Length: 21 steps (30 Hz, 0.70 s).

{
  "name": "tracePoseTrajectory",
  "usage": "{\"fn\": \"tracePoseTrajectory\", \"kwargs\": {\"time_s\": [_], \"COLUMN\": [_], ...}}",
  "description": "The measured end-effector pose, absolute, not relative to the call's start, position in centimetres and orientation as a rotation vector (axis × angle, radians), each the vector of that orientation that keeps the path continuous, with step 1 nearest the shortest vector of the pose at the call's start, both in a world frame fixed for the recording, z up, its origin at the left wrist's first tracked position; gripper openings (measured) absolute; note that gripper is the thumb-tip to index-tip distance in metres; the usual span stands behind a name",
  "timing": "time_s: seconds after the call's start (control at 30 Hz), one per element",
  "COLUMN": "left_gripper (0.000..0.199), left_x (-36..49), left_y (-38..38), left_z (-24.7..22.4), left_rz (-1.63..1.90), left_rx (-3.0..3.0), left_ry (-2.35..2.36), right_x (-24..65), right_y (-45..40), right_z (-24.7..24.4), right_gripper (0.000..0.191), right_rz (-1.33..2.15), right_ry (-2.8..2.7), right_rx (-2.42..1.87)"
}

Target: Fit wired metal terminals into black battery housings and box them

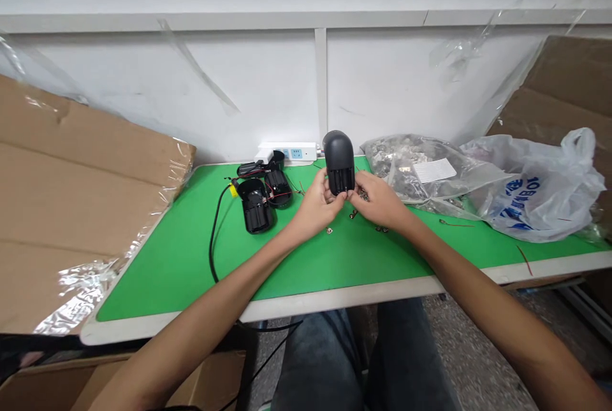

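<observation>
Between both hands, a black plastic housing with a rounded top and open battery slots [339, 155] is held upright above the table. My left hand [319, 202] grips its left side and lower edge, thumb at the bottom. My right hand [377, 199] closes on the lower right corner, its thumb and fingers at the bottom edge. Small metal contacts [353, 214] lie below and behind the right hand. Left of my hands are more black housings [257, 210] with thin red wires, one of them [278, 189] partly behind another.
A white power strip [296, 151] sits against the wall, with a black cable [211, 245] running off the green table [162, 277]. At right lie a clear bag of small parts [411, 162] and a white plastic bag [540, 194]. Cardboard [81, 188] stands at left.
</observation>
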State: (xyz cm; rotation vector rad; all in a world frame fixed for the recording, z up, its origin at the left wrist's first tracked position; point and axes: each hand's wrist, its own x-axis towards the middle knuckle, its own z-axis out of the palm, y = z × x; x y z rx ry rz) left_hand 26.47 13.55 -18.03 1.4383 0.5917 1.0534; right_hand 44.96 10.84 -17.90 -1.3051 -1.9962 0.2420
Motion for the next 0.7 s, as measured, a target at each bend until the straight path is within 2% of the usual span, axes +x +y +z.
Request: {"fn": "tracePoseTrajectory", "kwargs": {"time_s": [0.17, 0.33, 0.57, 0.7], "left_gripper": [0.063, 0.07, 0.048, 0.055], "left_x": [26.3, 25.4, 22.4, 20.9], "left_y": [13.3, 14.0, 16.3, 16.9], "left_z": [-17.7, -16.7, -13.5, -12.4], "left_rz": [1.034, 1.059, 1.408, 1.59], "left_rx": [1.436, 1.485, 1.509, 1.567], "left_ry": [0.592, 0.598, 0.744, 0.765], "right_x": [44.9, 45.0, 46.5, 47.5], "right_y": [10.9, 11.0, 12.2, 13.2], "right_z": [-17.5, -17.0, -17.2, -17.6], "right_gripper": [0.017, 0.027, 0.043, 0.044], "right_rz": [0.35, 0.405, 0.535, 0.696], "right_ry": [-1.969, -1.885, -1.471, -1.189], "right_rx": [-1.227, -1.2, -1.206, -1.109]}}
